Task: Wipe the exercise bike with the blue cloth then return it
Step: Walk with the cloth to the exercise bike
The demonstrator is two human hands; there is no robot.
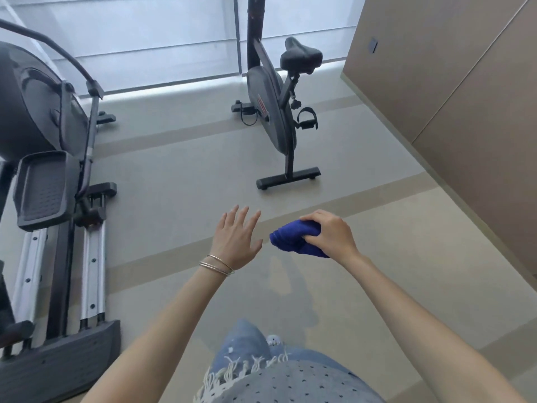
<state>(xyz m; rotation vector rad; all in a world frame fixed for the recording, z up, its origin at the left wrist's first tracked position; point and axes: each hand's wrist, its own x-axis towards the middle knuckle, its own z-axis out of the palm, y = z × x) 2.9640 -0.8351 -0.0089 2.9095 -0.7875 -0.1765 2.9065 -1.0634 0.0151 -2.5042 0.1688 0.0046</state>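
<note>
The exercise bike [271, 112] stands ahead by the window, dark grey with a black saddle, pedals and a crossbar foot. My right hand [331, 234] is closed around a bunched blue cloth [293, 238], held in the air well short of the bike. My left hand [236, 237] hovers just left of the cloth with fingers spread and nothing in it; thin bangles circle its wrist. Neither hand touches the bike.
A large elliptical trainer [49, 175] fills the left side, with its pedal plate and metal rails. A tan panelled wall [465, 91] runs along the right. Pale floor [186, 181] lies between me and the bike. Window blinds hang behind.
</note>
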